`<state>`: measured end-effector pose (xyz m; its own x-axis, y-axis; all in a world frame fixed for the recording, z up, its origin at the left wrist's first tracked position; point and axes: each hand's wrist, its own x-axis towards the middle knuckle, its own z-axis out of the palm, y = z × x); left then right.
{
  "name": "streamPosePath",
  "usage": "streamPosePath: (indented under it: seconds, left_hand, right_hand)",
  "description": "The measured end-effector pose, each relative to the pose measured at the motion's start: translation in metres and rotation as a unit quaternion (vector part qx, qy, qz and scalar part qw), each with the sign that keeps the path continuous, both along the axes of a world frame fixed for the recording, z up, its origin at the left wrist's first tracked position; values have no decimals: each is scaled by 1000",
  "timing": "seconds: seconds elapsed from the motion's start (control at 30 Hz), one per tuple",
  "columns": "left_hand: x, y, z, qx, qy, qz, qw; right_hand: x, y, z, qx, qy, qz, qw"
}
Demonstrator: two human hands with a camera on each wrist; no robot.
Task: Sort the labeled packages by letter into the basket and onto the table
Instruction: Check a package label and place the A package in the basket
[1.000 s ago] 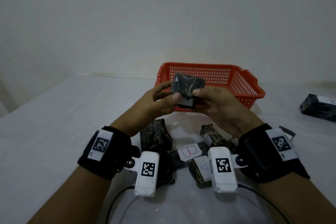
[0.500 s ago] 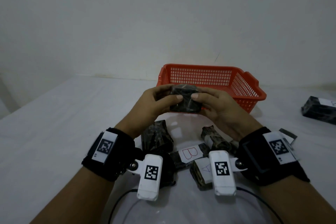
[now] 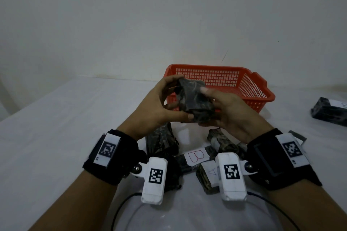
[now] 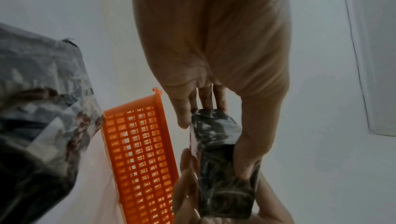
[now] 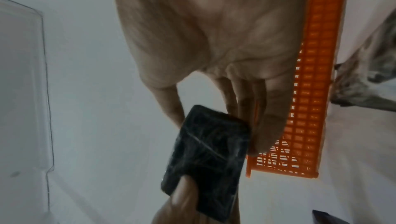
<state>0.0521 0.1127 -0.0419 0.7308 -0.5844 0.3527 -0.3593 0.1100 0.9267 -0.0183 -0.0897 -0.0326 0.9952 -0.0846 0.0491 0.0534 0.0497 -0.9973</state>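
Gripping dark package (image 3: 195, 102) between left hand (image 3: 157, 107) and right hand (image 3: 231, 112), long axis tilted upright, before basket (image 3: 262, 92)

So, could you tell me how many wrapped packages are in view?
6: held package between left hand and right hand; below them, left package, B package, A package, right package; far-right package. More may be hidden.

Behind everything, a plain white wall (image 3: 169, 15) with a thin dark crack (image 3: 224, 56). Down front, looping black cables (image 3: 120, 210).
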Motion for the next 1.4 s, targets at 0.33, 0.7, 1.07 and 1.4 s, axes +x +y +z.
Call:
streamPosePath:
  seconds: [0.33,0.7,1.07,1.4]
  left_hand:
    - [-6,-6,6,-59,-6,107,992]
    - [-9,0,8,-21,-56,28,998]
    - [-4,-2,6,-2,27,48,998]
    - [-5,3,6,43,6,8,999]
  right_hand:
    - [1,9,3,-49,-72,-35,996]
    - [-6,7,7,3,-29,18,999]
    - [4,0,0,40,-74,62,994]
    - [5,-7,-3,20,-89,80,993]
